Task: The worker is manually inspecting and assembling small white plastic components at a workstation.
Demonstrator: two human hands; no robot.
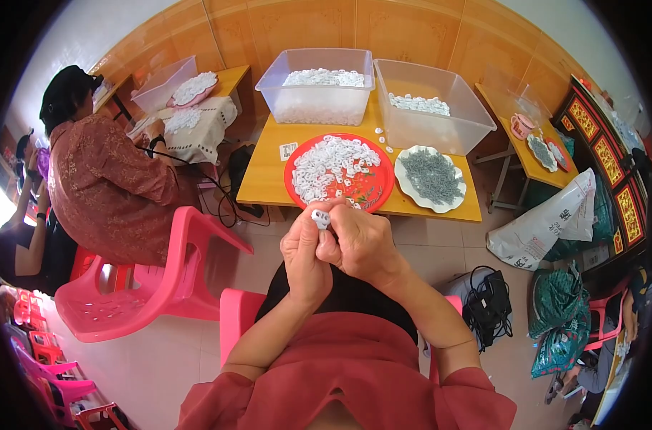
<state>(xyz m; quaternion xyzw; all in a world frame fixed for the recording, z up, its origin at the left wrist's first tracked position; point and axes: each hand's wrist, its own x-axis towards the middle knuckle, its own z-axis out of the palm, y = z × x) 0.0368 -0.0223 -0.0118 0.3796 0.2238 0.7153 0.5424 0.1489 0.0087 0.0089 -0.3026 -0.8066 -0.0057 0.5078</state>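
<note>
Over my lap, just off the table's front edge, my two hands meet around a small white plastic piece (321, 218) with dark holes in its face. My left hand (304, 254) is closed, its thumb up against the piece. Curled fingers of my right hand (369, 242) press on it from the other side; whether anything else is inside that hand is hidden. Right beyond them lies a red tray (385, 188) heaped with white plastic pieces (333, 163). To its right, a white scalloped plate (403, 188) holds a pile of small grey screw-like parts (432, 175).
On the wooden table (261, 179) stand two clear bins (315, 107) (440, 132) with more white pieces. At left a person (111, 179) works at another table, near a pink chair (140, 301). A white sack (548, 222) and black cables (487, 304) lie on the right.
</note>
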